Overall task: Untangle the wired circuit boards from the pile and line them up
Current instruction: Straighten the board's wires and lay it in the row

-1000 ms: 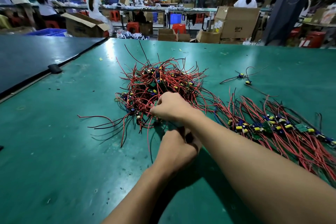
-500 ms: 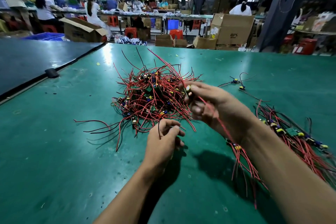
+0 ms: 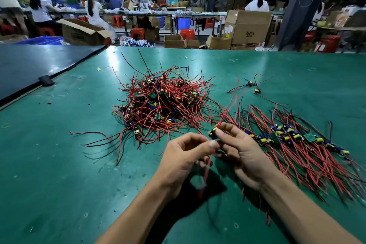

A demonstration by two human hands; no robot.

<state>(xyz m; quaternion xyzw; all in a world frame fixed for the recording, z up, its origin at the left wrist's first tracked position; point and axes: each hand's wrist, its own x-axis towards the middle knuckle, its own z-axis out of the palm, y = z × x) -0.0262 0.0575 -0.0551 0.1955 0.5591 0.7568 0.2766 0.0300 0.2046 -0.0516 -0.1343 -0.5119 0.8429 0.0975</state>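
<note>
Held item: one board (image 3: pixel 213 132), pinched between thumb and forefinger of the right hand (image 3: pixel 243 156), raised above the table (image 3: pixel 59 174) near the front of the pile (image 3: pixel 162 101). The left hand (image 3: pixel 182 156) pinches a red wire (image 3: pixel 206 174) just below that board; the wire hangs blurred beneath both hands. The row (image 3: pixel 287 137) of laid-out boards lies just right of the right hand. Two loose boards (image 3: pixel 253 87) sit beyond the row, apart from it.

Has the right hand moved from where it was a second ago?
Yes. The right hand has come out of the pile, toward the person and rightward, pinching a board.
</note>
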